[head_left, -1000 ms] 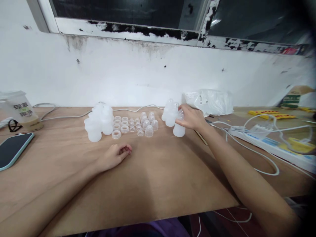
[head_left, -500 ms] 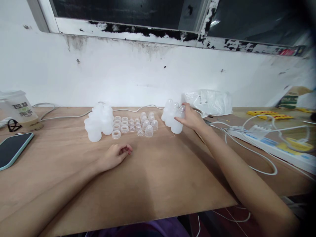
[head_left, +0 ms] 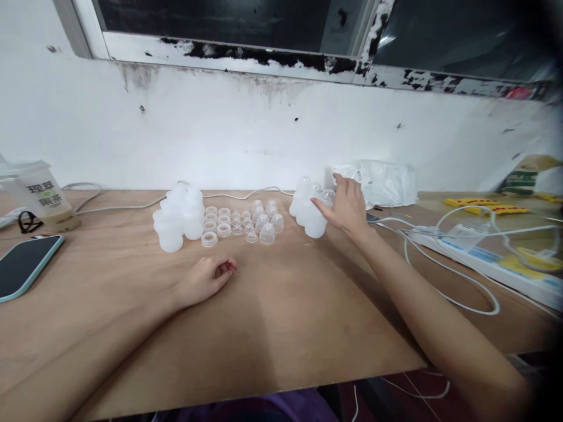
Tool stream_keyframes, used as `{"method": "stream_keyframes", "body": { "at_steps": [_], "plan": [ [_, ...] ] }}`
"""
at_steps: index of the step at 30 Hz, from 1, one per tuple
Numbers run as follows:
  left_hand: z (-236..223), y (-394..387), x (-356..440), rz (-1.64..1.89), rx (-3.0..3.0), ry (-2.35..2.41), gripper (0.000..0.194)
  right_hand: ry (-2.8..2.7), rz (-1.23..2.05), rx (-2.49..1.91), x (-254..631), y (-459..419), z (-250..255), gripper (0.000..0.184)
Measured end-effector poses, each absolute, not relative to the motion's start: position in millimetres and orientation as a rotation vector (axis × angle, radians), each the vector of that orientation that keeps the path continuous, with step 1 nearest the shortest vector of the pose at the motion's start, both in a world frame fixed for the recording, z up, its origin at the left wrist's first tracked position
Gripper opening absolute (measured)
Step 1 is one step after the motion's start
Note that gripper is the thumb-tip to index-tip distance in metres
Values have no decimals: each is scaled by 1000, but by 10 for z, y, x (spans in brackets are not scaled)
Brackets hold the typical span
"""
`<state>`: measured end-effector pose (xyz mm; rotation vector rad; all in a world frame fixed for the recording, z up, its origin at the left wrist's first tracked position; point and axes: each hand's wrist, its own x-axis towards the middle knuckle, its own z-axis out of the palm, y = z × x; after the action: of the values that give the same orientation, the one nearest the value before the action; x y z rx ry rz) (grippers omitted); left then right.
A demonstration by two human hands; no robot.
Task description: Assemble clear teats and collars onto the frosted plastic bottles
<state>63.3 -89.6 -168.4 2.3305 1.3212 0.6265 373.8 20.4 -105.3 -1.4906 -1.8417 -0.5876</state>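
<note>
Capped bottles (head_left: 315, 224): at least 3, upright in a cluster near the rear edge of the tabletop (head_left: 281, 328), right of its middle; their clear domed tops are on, so these appear done.
Plain bottles (head_left: 181, 218): a tight group left of the middle, near the rear edge; no domed tops show on them, so they appear left to fit. Their exact number is hard to tell.
Loose parts: collar rings (head_left: 210, 244), small clear teats (head_left: 251, 237) and domed caps (head_left: 267, 235), each in 2 columns between the bottle groups; judged unjoined.
Right hand (head_left: 350, 206): fingers spread and released beside the nearest capped bottle; contact cannot be told.
Left hand (head_left: 206, 280): loosely curled on the tabletop, nothing visible in it.
Bottle contents: none discernible through the milky walls.
Drink cup (head_left: 47, 199): at the left edge, brown drink (head_left: 62, 221) low inside.
Plastic bag (head_left: 389, 183): near the rear edge, behind the right hand; contents indistinct.
</note>
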Motion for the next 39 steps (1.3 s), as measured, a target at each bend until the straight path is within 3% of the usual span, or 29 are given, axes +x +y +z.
{"method": "stream_keyframes", "body": {
  "at_steps": [3,6,10,13,39],
  "plan": [
    [-1723,-881,610,629,2524,1368,24,-1888,-601,-1297,3409,11,-1103,60],
    [-1756,-844,548,568,2689,1320,36,-2237,-392,-1024,2988,-249,-1312,53],
    [-1757,-799,445,282,2783,1282,54,-2742,42,-807,2609,-505,-1657,64],
    [-1760,-787,414,183,2805,1301,58,-2892,202,-809,2545,-545,-1788,61],
    [-1824,-758,427,171,2863,1305,57,-2845,195,-780,2567,-508,-1808,57]
  ]
}}
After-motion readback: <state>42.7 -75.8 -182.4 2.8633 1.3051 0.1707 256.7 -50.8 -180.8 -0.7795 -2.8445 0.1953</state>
